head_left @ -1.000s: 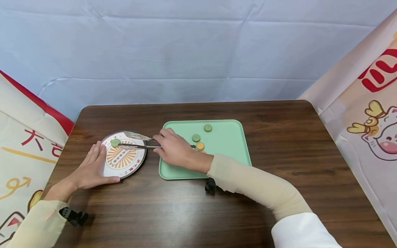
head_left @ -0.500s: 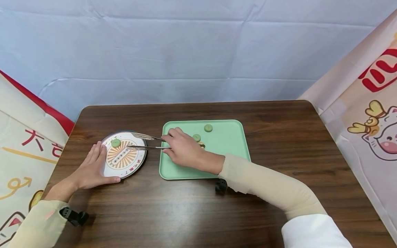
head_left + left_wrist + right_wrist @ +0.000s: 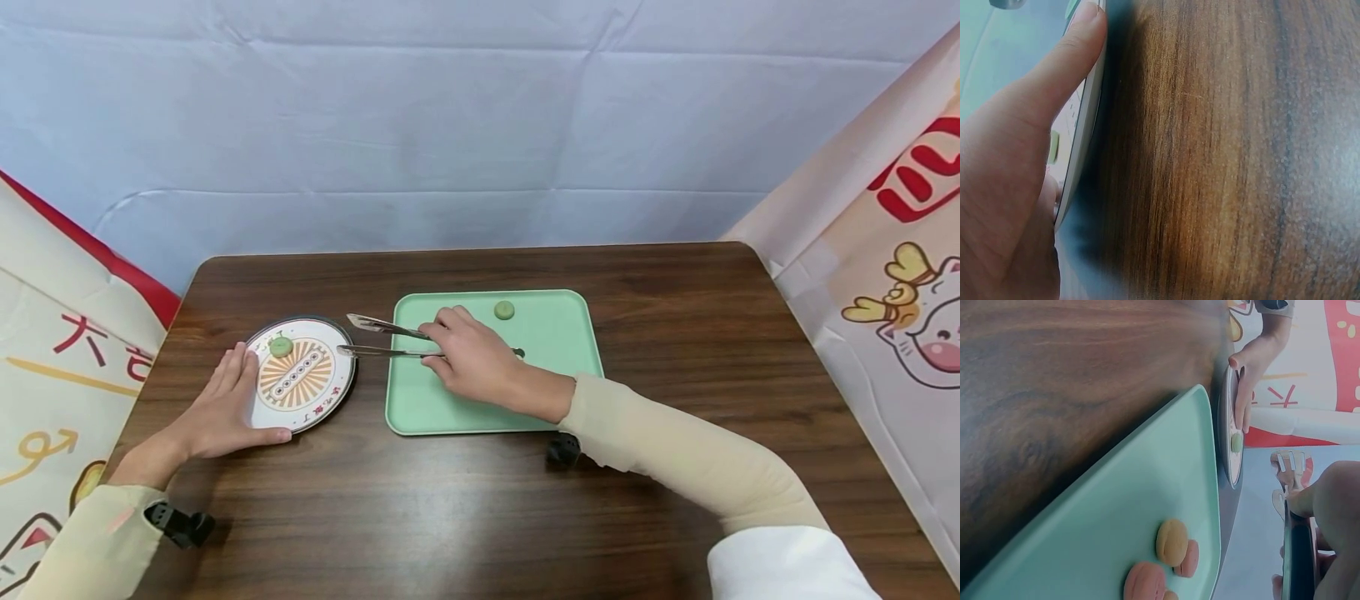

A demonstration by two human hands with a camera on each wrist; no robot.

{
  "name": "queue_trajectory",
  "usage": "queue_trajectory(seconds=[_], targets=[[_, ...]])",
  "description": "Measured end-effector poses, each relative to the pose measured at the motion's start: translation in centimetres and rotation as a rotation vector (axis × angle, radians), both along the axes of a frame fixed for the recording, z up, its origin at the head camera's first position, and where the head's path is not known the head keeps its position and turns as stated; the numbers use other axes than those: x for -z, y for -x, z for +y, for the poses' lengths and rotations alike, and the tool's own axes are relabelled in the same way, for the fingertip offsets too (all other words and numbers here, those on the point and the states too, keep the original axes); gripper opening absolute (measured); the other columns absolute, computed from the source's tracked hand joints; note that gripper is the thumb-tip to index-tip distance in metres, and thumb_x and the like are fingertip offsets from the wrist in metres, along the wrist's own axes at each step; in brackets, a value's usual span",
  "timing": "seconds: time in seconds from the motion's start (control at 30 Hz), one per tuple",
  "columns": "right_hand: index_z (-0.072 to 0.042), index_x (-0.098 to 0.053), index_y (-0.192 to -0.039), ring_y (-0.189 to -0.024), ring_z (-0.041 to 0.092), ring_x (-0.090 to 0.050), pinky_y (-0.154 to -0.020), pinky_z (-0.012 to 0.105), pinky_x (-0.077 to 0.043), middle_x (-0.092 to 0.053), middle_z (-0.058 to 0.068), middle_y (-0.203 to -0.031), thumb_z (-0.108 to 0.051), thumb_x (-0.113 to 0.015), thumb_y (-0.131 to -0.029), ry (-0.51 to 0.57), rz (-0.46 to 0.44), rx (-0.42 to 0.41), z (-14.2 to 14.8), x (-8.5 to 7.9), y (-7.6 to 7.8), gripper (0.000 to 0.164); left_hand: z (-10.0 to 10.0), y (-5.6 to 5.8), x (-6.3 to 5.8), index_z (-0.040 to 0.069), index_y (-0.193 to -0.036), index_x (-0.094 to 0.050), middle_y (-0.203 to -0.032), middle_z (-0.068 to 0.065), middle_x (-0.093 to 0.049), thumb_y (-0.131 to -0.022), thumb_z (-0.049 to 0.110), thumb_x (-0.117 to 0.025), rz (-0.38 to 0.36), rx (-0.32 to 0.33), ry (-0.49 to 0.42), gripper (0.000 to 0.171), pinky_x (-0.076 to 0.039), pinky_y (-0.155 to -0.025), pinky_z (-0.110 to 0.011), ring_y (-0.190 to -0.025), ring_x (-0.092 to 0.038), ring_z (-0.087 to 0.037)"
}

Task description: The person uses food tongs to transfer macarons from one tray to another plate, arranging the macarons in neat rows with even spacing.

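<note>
My left hand rests on the left rim of a round white plate, fingers straight and thumb spread along the near edge. A green macaron lies on the plate, close to my fingertips. My right hand grips metal tongs above the green tray. The tongs' arms stand apart, pointing left toward the plate, with nothing between them. Another green macaron sits near the tray's back edge. The right wrist view shows a yellow macaron and a pink macaron on the tray; my hand hides them from the head view.
A dark wooden table carries the plate on the left and the tray in the middle. Behind it hangs a pale cloth. Printed cloths with cartoon figures hang at both sides.
My right hand has drawn the spread tongs rightward, away from the green macaron on the plate and over the tray. My left hand and that macaron have stayed in place.
</note>
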State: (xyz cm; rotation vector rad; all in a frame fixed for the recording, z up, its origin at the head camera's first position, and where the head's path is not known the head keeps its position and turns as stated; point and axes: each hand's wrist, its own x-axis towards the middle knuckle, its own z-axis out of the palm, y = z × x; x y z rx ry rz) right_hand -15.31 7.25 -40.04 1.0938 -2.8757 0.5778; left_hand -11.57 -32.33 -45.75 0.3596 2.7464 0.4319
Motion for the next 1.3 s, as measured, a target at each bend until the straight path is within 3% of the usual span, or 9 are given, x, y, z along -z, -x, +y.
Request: queue_trajectory(seconds=[0.27, 0.47, 0.9, 1.3], targets=[[-0.004, -0.064, -0.133, -0.100, 0.021, -0.051, -0.079, 0.026, -0.048, -0.055, 0.004, -0.102, -0.022, -0.066, -0.101, 0.027, -0.014, 0.020, 1.5, 0.0, -0.1, 0.037, 0.0, 0.0, 0.0, -0.013, -0.156, 0.006, -0.163, -0.031, 0.021, -0.076, 0.068, -0.077, 0.007, -0.001, -0.006, 0.141, -0.008, -0.117, -0.069, -0.151, 0.015, -0.049], [-0.003, -0.066, -0.130, -0.093, 0.021, -0.049, -0.075, 0.029, -0.047, -0.055, 0.004, -0.099, -0.024, -0.067, -0.100, 0.033, 0.026, 0.034, 2.5, 0.2, -0.1, 0.036, 0.1, 0.0, -0.2, -0.013, -0.156, 0.007, -0.163, -0.030, 0.021, -0.076, 0.069, -0.077, 0.007, -0.001, -0.005, 0.141, -0.008, -0.118, -0.069, -0.151, 0.015, -0.049], [-0.002, -0.066, -0.129, -0.095, 0.022, -0.053, -0.079, 0.033, -0.051, -0.060, 0.008, -0.109, -0.020, -0.064, -0.101, 0.028, 0.051, 0.053, 4.5, 1.1, -0.6, 0.033, 0.0, -0.1, 0.0, -0.013, -0.156, 0.007, -0.163, -0.030, 0.022, -0.076, 0.069, -0.076, -0.001, 0.002, 0.000, 0.141, -0.009, -0.117, -0.070, -0.151, 0.016, -0.049], [0.000, -0.065, -0.132, -0.094, 0.020, -0.048, -0.078, 0.032, -0.048, -0.055, 0.005, -0.103, -0.022, -0.066, -0.101, 0.040, 0.009, 0.100, 6.5, 1.2, -0.9, 0.038, -0.1, -0.1, 0.2, -0.012, -0.156, 0.008, -0.164, -0.028, 0.023, -0.075, 0.069, -0.076, 0.007, -0.005, -0.015, 0.142, -0.008, -0.117, -0.069, -0.151, 0.017, -0.047]])
